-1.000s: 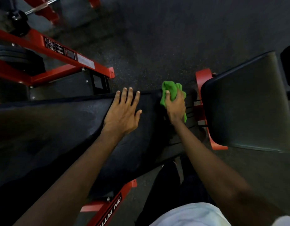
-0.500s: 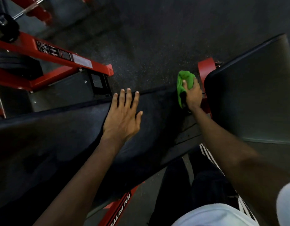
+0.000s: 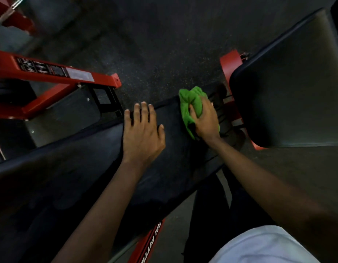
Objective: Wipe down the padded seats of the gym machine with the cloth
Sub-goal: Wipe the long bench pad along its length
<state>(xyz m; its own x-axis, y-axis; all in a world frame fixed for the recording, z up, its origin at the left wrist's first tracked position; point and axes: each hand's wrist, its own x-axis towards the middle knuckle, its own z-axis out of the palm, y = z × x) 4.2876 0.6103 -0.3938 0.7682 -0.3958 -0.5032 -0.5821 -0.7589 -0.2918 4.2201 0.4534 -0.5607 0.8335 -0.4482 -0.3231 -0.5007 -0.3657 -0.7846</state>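
Observation:
A long black padded seat (image 3: 69, 177) runs from the lower left up toward the centre. My left hand (image 3: 142, 133) rests flat on it with straight fingers reaching its far edge. My right hand (image 3: 205, 120) grips a bunched green cloth (image 3: 189, 105) and presses it on the right end of that pad. A second black pad (image 3: 289, 95) stands tilted at the right, apart from the cloth.
Red steel frame beams (image 3: 56, 73) lie at the left, with a red bracket (image 3: 230, 63) between the two pads and a red beam (image 3: 149, 242) under the long pad. Dark speckled rubber floor (image 3: 164, 44) stretches beyond. My dark-trousered legs (image 3: 211, 215) are below.
My right hand with the cloth went right toward the red bracket, then came back left onto the end of the long pad. My left hand stayed flat on the pad.

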